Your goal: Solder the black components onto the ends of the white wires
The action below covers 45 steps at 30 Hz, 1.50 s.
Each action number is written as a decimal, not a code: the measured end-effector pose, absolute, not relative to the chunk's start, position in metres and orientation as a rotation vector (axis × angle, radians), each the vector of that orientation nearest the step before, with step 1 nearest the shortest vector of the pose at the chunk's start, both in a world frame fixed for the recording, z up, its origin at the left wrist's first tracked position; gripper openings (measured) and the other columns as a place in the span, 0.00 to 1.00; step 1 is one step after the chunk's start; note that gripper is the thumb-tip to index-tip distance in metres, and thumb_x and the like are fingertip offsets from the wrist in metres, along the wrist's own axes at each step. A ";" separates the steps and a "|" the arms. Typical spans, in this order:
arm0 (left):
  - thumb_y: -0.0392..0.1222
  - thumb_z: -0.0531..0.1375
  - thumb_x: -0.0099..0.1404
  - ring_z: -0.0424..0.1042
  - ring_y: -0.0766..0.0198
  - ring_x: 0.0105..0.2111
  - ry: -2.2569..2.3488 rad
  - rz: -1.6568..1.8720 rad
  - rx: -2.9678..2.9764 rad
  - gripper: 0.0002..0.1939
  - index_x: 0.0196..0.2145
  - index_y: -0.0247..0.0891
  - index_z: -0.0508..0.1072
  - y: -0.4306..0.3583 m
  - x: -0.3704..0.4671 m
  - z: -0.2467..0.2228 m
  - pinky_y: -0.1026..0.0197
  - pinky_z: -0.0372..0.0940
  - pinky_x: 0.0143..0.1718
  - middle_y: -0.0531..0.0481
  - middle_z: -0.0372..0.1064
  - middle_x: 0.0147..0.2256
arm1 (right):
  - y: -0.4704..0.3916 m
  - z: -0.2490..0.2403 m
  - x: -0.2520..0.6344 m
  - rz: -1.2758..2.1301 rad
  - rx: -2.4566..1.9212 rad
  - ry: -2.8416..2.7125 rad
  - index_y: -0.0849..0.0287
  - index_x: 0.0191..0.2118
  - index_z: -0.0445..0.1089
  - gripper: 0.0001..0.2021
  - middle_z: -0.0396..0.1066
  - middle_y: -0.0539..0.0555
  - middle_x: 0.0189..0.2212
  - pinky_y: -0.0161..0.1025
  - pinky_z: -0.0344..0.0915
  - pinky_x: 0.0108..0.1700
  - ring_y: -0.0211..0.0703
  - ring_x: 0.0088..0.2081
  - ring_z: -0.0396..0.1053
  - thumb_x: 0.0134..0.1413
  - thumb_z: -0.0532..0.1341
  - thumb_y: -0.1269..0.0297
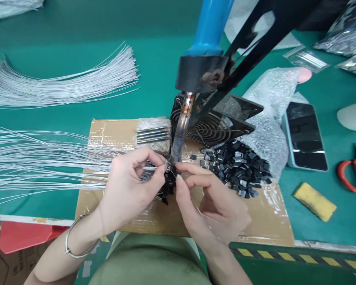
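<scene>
My left hand [130,190] is pinched on the end of a thin white wire, just left of the tip of a soldering iron [182,122]. The iron hangs tip down from a black bracket [255,47], its blue handle at the top. My right hand [209,198] has thumb and forefinger closed near the tip, on a thin silvery strand that looks like solder wire [210,227] and trails over the palm to the wrist. Under the fingers sit small black pieces [166,186], partly hidden. The exact joint at the tip is covered by my fingertips.
White wires [41,162] spread leftward from the cardboard [154,225]; another bundle [65,87] lies behind. A fan [209,128] stands behind the iron. Right of it are a pile of black connector housings [240,168], a phone [307,136], a yellow sponge [314,201] and red-handled pliers [354,174].
</scene>
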State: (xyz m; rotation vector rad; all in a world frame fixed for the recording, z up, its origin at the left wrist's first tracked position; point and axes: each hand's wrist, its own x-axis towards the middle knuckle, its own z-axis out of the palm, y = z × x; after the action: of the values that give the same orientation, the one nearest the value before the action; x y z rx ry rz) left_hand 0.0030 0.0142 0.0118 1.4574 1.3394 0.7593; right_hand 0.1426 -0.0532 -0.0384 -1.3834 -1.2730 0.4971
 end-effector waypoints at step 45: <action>0.24 0.53 0.68 0.76 0.45 0.45 1.545 0.378 2.628 0.11 0.42 0.34 0.70 0.194 -0.107 -0.038 0.44 0.70 0.47 0.35 0.73 0.43 | -0.073 -0.090 0.223 0.653 -1.600 -0.666 0.62 0.36 0.77 0.36 0.80 0.58 0.30 0.50 0.73 0.34 0.50 0.30 0.77 0.66 0.50 0.31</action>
State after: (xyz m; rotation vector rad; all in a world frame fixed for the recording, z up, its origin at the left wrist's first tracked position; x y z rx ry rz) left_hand -0.1066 0.1936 -0.0375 2.6278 1.5452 0.3783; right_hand 0.2226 -0.0731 -0.0900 -1.6000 -0.6661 0.6527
